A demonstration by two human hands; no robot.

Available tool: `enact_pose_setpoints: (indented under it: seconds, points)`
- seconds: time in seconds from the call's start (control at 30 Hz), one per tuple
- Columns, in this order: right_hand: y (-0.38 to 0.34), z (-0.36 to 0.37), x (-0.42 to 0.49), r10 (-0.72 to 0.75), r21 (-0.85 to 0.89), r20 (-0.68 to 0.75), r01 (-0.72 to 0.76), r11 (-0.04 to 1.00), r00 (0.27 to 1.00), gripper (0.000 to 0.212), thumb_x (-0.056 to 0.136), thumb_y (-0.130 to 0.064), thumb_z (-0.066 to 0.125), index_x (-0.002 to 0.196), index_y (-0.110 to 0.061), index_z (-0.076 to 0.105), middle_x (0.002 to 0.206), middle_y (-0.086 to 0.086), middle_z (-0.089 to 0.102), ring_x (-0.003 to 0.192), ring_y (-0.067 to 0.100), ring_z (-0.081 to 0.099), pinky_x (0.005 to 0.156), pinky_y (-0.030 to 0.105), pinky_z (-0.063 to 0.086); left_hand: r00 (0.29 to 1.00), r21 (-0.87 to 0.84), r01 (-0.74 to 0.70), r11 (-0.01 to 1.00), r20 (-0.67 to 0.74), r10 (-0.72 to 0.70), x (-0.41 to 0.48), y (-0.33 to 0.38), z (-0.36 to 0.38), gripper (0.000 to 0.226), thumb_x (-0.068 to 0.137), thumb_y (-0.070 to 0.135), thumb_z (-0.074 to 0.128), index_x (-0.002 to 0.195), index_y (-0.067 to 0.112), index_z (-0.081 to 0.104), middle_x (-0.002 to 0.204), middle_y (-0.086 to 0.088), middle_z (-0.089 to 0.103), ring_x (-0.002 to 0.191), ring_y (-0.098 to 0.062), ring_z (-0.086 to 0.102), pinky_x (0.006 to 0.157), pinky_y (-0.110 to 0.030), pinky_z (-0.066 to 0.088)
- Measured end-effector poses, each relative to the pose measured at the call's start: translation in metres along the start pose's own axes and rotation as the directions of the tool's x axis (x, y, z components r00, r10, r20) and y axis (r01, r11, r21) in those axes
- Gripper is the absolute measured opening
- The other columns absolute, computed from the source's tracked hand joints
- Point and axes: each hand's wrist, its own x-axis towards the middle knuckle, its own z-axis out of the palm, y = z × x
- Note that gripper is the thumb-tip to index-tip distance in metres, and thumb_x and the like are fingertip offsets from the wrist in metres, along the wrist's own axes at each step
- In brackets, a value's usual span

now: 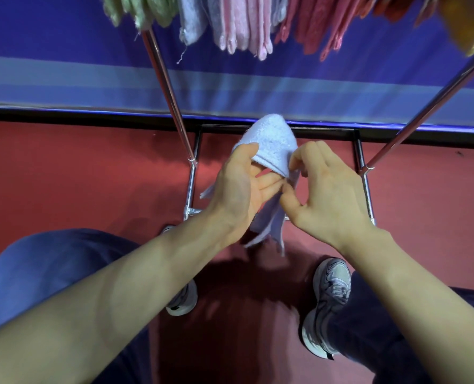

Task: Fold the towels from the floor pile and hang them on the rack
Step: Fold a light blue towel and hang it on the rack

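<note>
Both hands are set on the pale lavender terry towel (272, 137), gripped by the left hand (240, 189) and pinched at its right edge by the right hand (327, 195), its length hung floorward, with the laden rail of the chrome tube rack (162, 76) farther off.

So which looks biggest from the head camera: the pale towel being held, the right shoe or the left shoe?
1. pale towel, biggest.
2. right shoe.
3. left shoe, smallest, but only because the left arm hides most of it.
</note>
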Motion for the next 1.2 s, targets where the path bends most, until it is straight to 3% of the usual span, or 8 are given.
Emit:
enact_pose_setpoints:
  seconds: [0.3,0.4,0.47,0.63,0.77,1.0,1.1,1.2]
  points:
    - [-0.002,0.008,0.001,0.113,-0.08,-0.02,-0.115,0.99,0.993,0.025,0.081,-0.032,0.06,0.092,-0.017,0.044,0.091,0.001,0.054,0.07,0.029,0.053,0.056,0.038,0.045,0.99,0.181,0.017,0.983,0.138,-0.043,-0.002,-0.014,-0.004,0.07,0.078,0.037,0.049,0.137,0.0,0.053,0.123,-0.016,0.068,0.099,-0.02,0.069,0.083,-0.027,0.057]
    - [-0.003,0.008,0.001,0.149,-0.047,-0.021,-0.15,0.988,0.989,0.029,0.082,-0.04,0.06,0.093,-0.019,0.042,0.091,-0.002,0.054,0.071,0.028,0.053,0.058,0.038,0.044,0.985,0.306,-0.006,0.952,0.167,-0.048,-0.005,-0.012,-0.003,0.066,0.072,0.042,0.052,0.11,-0.011,0.058,0.095,-0.029,0.059,0.087,-0.042,0.055,0.077,-0.038,0.045]
    - [-0.004,0.007,0.001,0.184,-0.029,-0.03,-0.185,0.982,0.983,0.035,0.081,-0.049,0.058,0.092,-0.022,0.039,0.088,-0.004,0.052,0.07,0.026,0.052,0.058,0.037,0.043,0.974,0.39,-0.042,0.92,0.223,-0.05,-0.006,-0.011,-0.001,0.054,0.071,0.046,0.047,0.097,-0.001,0.054,0.085,-0.039,0.049,0.077,-0.053,0.042,0.068,-0.044,0.028]
    - [-0.007,0.007,0.0,0.173,-0.074,-0.04,-0.175,0.982,0.984,0.029,0.082,-0.039,0.06,0.095,-0.02,0.041,0.093,-0.001,0.055,0.073,0.03,0.055,0.058,0.038,0.042,0.97,0.4,-0.012,0.916,0.226,-0.086,-0.009,-0.013,0.0,0.044,0.078,0.039,0.037,0.094,0.002,0.055,0.073,-0.013,0.048,0.077,-0.026,0.046,0.085,-0.041,0.036]
    - [-0.006,0.008,0.002,0.2,-0.06,-0.02,-0.201,0.978,0.98,0.025,0.08,-0.028,0.059,0.096,-0.021,0.041,0.095,-0.001,0.055,0.074,0.032,0.054,0.06,0.038,0.041,0.969,0.359,0.004,0.933,0.231,-0.093,-0.01,-0.015,0.003,0.071,0.075,0.035,0.045,0.13,-0.01,0.054,0.1,-0.018,0.052,0.091,-0.029,0.047,0.075,-0.037,0.044]
    - [0.006,0.011,0.004,-0.008,0.121,-0.014,0.009,0.993,1.0,0.02,0.081,-0.01,0.057,0.101,-0.012,0.059,0.088,0.005,0.062,0.074,0.031,0.06,0.065,0.047,0.052,0.988,0.449,-0.154,0.88,0.058,0.143,0.001,-0.016,-0.004,0.014,0.07,0.014,0.047,0.075,0.012,0.06,0.083,-0.013,0.051,0.084,-0.025,0.05,0.083,-0.042,0.042]
    - [0.007,0.011,0.005,-0.039,0.152,-0.044,0.045,0.987,0.998,0.021,0.083,-0.003,0.06,0.102,-0.01,0.064,0.087,0.005,0.063,0.073,0.028,0.061,0.067,0.045,0.052,0.968,0.492,-0.24,0.837,0.052,0.247,0.011,-0.021,-0.01,0.022,0.079,0.016,0.053,0.089,0.001,0.066,0.082,-0.015,0.062,0.083,-0.026,0.06,0.089,-0.047,0.051]
    - [0.003,0.008,0.005,-0.039,0.124,-0.071,0.047,0.991,0.997,0.023,0.08,-0.01,0.061,0.103,-0.011,0.064,0.087,0.001,0.061,0.073,0.024,0.058,0.066,0.043,0.052,0.958,0.509,-0.264,0.82,0.039,0.284,0.014,-0.026,-0.012,0.028,0.085,0.02,0.056,0.098,0.0,0.071,0.097,-0.025,0.072,0.099,-0.044,0.069,0.096,-0.062,0.051]
